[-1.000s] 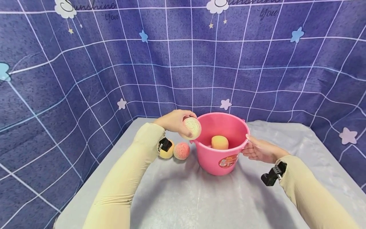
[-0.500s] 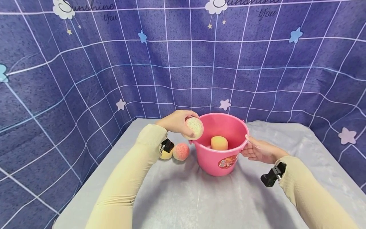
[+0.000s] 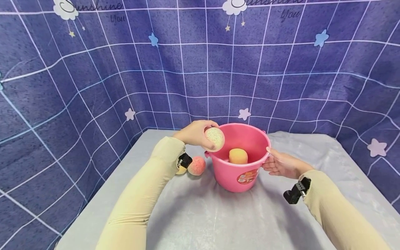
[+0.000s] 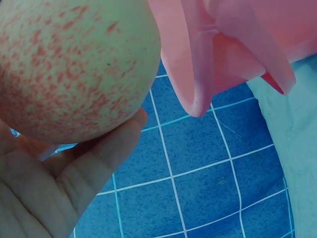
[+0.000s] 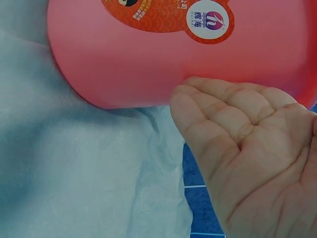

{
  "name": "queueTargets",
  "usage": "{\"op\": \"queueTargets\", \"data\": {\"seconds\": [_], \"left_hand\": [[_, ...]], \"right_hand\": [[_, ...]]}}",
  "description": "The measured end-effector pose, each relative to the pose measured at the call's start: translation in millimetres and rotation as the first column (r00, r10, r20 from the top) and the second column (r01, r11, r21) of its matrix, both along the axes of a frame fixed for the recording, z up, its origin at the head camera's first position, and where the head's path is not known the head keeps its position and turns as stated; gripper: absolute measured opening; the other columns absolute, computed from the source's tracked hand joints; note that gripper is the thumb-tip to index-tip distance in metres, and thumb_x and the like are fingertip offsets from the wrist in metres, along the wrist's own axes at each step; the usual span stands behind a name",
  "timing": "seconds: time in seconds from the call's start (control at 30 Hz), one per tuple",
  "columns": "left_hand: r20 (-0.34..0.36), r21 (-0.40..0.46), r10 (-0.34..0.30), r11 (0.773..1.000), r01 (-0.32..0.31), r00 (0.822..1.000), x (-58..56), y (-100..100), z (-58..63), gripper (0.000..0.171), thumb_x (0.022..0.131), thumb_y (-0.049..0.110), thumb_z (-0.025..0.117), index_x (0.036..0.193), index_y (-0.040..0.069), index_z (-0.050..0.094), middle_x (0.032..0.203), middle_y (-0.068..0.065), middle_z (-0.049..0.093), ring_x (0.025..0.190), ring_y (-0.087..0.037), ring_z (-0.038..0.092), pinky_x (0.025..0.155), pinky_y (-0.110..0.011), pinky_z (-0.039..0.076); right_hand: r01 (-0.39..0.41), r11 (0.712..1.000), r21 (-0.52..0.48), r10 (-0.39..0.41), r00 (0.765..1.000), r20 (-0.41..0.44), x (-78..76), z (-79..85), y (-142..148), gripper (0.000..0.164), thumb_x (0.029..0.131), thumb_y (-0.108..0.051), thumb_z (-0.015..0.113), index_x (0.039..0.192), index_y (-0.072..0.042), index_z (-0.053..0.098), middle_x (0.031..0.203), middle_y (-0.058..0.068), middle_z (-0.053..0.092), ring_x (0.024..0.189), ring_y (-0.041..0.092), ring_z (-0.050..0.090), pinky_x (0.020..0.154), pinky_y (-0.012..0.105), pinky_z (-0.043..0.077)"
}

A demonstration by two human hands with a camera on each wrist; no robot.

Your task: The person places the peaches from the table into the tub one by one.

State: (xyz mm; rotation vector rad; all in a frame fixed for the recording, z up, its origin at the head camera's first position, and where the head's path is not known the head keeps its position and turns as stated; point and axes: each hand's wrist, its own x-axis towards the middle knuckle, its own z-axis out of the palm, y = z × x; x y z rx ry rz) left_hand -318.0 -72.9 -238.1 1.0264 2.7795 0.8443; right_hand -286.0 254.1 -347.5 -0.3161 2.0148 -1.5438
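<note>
At the left rim of a pink, round, plastic bucket (image 3: 232, 177), the left hand (image 3: 196, 134) holds a cream-coloured, red-speckled, peach-like ball (image 3: 214, 138), its grip spread around the side; whether ball and rim touch, I cannot tell. Opposite, the right hand (image 3: 283, 164) pinches the bucket's rim, thumb on top and nearly straight fingers against the outer wall. Inside the bucket lies a yellow, rounded, fruit-like piece (image 3: 238, 156). On the grey, cloth-covered desk (image 3: 187, 215) just left of it sits a coral-red, speckled, round fruit (image 3: 197, 166).

The ball looks light and fairly firm, probably foam or moulded plastic, so fingers around its widest part should suffice. The bucket looks thin-walled and slightly flexible; its thickened rim seems the surest hold.
</note>
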Motion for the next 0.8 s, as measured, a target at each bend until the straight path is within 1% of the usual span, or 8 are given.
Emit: {"op": "queueTargets", "data": {"seconds": [0.27,0.47,0.7,0.8], "left_hand": [[-0.050,0.043,0.043,0.998,-0.041,0.998,-2.5,6.1,0.8,0.056,0.066,0.018,0.079,0.118,0.010,0.060,0.105,-0.006,0.063,0.096,-0.020,0.056,0.082,-0.031,0.048],[-0.043,0.036,0.064,0.997,-0.063,0.997,-4.5,11.8,-4.1,0.059,0.066,0.020,0.079,0.121,0.012,0.060,0.105,-0.004,0.063,0.095,-0.018,0.057,0.081,-0.030,0.048],[-0.035,0.020,0.056,0.998,-0.055,0.998,-8.2,18.7,-10.0,0.058,0.067,0.021,0.079,0.121,0.012,0.060,0.103,-0.003,0.064,0.094,-0.018,0.057,0.080,-0.029,0.048],[-0.026,-0.001,0.080,0.997,-0.080,0.996,-8.5,20.9,-11.6,0.058,0.068,0.022,0.078,0.122,0.012,0.060,0.104,-0.004,0.064,0.097,-0.019,0.056,0.080,-0.029,0.048]], "right_hand": [[0.010,1.000,-0.003,-0.010,1.000,-0.006,0.4,0.1,1.5,0.089,0.099,-0.056,0.012,0.139,0.024,0.012,0.144,0.040,0.018,0.135,0.051,0.020,0.110,0.054,0.024],[0.012,1.000,-0.007,-0.012,1.000,-0.005,0.0,-1.3,0.3,0.088,0.100,-0.055,0.013,0.140,0.023,0.013,0.144,0.040,0.021,0.135,0.050,0.023,0.109,0.053,0.026],[0.011,1.000,-0.008,-0.011,1.000,-0.010,0.7,-2.8,0.8,0.086,0.100,-0.054,0.013,0.140,0.022,0.015,0.144,0.039,0.023,0.134,0.050,0.025,0.109,0.053,0.026],[0.009,1.000,-0.013,-0.009,1.000,-0.007,0.7,-2.4,0.1,0.087,0.100,-0.055,0.013,0.140,0.023,0.014,0.144,0.039,0.022,0.135,0.050,0.024,0.110,0.053,0.025]]}}
